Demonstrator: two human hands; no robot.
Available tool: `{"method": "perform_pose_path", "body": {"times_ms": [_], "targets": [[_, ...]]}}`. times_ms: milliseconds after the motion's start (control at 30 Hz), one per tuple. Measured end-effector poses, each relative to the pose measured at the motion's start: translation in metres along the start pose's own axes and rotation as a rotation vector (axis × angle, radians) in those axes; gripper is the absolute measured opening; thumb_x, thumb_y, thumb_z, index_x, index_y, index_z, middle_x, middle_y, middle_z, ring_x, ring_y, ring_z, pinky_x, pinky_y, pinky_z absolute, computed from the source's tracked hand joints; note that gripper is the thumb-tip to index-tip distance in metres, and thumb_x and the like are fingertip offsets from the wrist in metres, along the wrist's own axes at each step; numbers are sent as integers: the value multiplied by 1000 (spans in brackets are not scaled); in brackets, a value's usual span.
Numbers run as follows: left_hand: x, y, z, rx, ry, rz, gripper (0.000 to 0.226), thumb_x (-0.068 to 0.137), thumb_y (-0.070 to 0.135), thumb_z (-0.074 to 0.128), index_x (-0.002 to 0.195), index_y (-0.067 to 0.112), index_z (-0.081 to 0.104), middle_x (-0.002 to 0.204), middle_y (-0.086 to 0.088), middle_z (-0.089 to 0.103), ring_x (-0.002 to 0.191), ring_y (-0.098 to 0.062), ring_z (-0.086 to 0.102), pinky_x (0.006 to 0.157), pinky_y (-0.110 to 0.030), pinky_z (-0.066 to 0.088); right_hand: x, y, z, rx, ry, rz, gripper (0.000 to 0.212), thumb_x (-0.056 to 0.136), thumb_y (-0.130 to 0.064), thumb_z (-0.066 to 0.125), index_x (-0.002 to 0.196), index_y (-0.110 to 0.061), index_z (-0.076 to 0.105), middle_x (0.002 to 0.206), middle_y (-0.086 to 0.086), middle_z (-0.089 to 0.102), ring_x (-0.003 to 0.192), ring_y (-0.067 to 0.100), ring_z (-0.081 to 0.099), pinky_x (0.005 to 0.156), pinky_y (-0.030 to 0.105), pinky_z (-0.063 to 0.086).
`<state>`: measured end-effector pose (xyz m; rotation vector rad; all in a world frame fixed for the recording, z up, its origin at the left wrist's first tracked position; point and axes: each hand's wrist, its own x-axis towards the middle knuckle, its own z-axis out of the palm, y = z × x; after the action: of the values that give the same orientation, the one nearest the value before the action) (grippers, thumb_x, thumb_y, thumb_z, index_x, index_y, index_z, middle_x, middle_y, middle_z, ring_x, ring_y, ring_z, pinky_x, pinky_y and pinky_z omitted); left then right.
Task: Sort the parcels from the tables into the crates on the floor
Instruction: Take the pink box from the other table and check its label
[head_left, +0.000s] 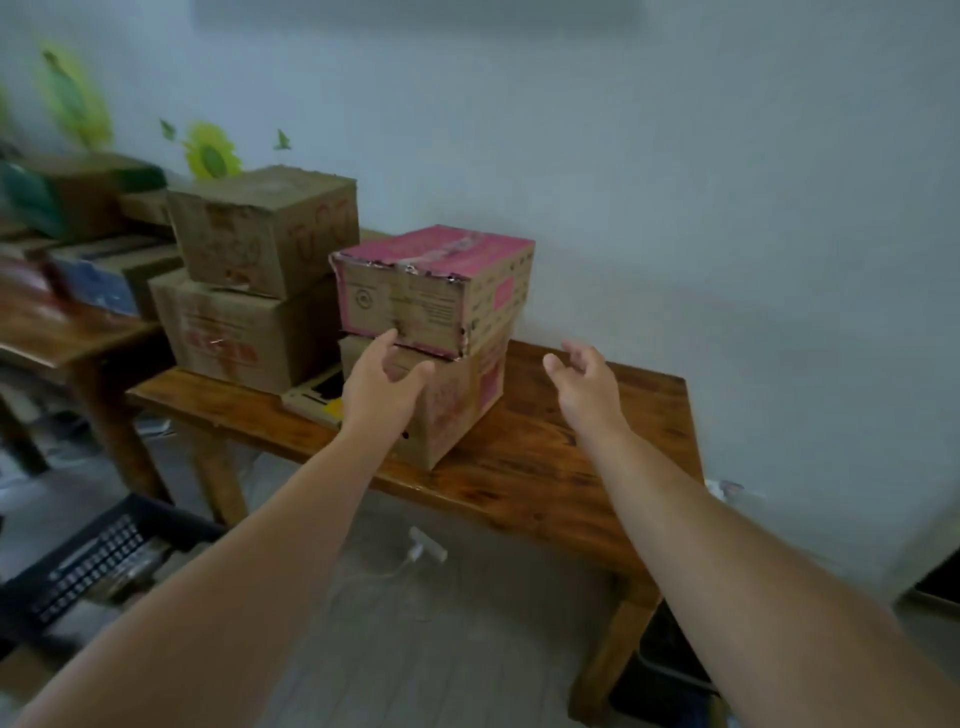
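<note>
A pink-topped cardboard parcel (434, 283) sits skewed on top of a lower brown parcel (457, 405) on the wooden table (545, 467). My left hand (376, 387) is open in front of the stack, fingertips near the upper parcel's bottom edge. My right hand (584, 379) is open over the table, to the right of the stack and apart from it. A black plastic crate (88, 566) stands on the floor at lower left with some items inside.
Two more stacked brown boxes (260, 280) stand left of the pink stack. A second table (62, 327) farther left carries several parcels. A flat card piece (317, 395) lies between the stacks. White wall behind; a white plug and cable (423, 548) lie on the floor.
</note>
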<state>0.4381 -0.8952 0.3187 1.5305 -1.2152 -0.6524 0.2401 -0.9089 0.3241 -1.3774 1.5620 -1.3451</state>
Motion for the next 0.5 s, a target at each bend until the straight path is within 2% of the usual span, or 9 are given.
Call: {"method": "perform_pose_path", "body": {"times_ms": [133, 300, 500], "targets": [[34, -13, -25, -36, 47, -31, 61, 90, 31, 61, 145, 25, 34, 140, 1, 48, 125, -18, 48, 103, -44, 43, 23, -10, 43, 8, -21, 17, 53, 95, -30, 56, 143, -16, 39, 150, 7, 37, 136, 23, 36, 104, 34, 34], [91, -24, -41, -23, 73, 55, 56, 92, 28, 60, 142, 22, 38, 136, 2, 51, 121, -16, 49, 100, -33, 41, 66, -15, 90, 52, -4, 39, 57, 96, -35, 54, 146, -17, 34, 152, 6, 34, 138, 23, 34, 106, 37, 32], [182, -34, -37, -11, 64, 34, 60, 92, 35, 59, 144, 21, 33, 140, -2, 48, 124, -21, 48, 98, -37, 42, 130, -15, 127, 193, -4, 38, 75, 92, -42, 56, 151, -17, 19, 153, 8, 31, 138, 28, 33, 111, 49, 30]]}}
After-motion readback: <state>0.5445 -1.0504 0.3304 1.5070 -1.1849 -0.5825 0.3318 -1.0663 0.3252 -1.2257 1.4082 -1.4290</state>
